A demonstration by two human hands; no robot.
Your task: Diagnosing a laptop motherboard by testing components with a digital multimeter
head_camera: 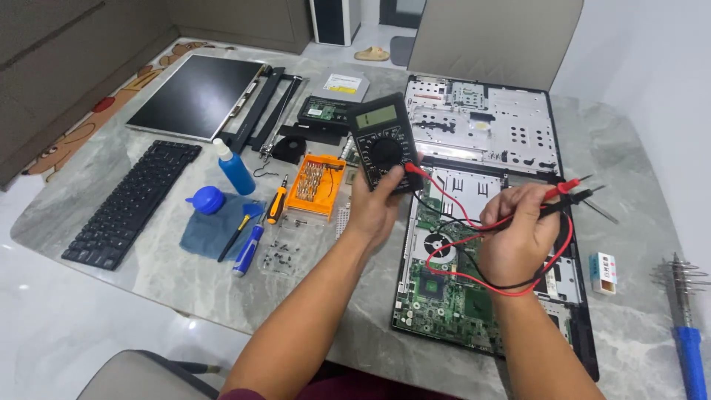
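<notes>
1. Left hand (376, 207), frame centre: fingers wrapped round the lower edge of a black digital multimeter (384, 145), held up w/ grey screen at top, dial in the middle.
2. Right hand (518, 237), right of centre: fingers pinched tight on two test probes (574, 191), one red, one black, tips pointing to the right edge of frame.
3. Red + black leads (511, 285) loop from the meter's lower right, round under the right hand.
4. Below both hands: opened laptop base w/ green motherboard (444, 289) exposed, lower centre-right.
5. Upper right: silver laptop cover panel (481, 118), lying flat.
6. Upper left: detached LCD panel (196, 95); below it a loose black keyboard (133, 204).
7. Upper centre: optical drive (342, 85), silver, w/ white-and-yellow rectangular label.
8. Left of centre: orange bit case (317, 185), blue bottle w/ white cap (234, 167), blue cloth (215, 226), screwdrivers, loose screws (280, 255).
9. Right edge: small white box w/ coloured print (603, 272); blue-handled soldering iron (687, 326) lower right.
10. All on a grey marble-look table (148, 274).
</notes>
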